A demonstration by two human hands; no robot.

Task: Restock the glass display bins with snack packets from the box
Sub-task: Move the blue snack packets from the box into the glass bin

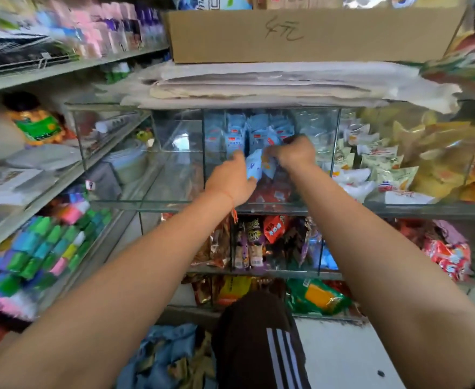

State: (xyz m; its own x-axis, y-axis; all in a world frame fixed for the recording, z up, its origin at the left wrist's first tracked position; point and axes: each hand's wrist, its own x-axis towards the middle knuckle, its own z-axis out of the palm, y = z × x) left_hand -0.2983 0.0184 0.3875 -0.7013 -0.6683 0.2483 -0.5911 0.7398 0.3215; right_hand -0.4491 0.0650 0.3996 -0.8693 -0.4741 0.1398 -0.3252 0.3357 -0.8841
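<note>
A cramped shop aisle, shelves of bright goods on the left, and straight ahead a tiered glass display [174, 202] under a stack of folded paper and a cardboard box [309, 35] — whether that is the supply box I cannot tell. Both arms reach forward and up into the middle bin [270, 119] of the top tier, which already holds a packed row of pale blue packets [258, 130] standing on end at the back.

The left hand [230, 181] is closed on one blue-and-white packet [253, 165], its long axis running roughly upright and tilted a little to the right. The right hand [295, 153] sits just beside it, slightly deeper in the bin, its fingers curled around another packet [268, 165] — the grip is partly hidden by the knuckles. The two held packets touch or nearly touch between the hands.

The standing row lies directly beyond both hands, the right one nearer to it. Free room shows mostly at the bin's front, above red packets [272, 192] lying low. The neighbouring bin to the left looks empty.
</note>
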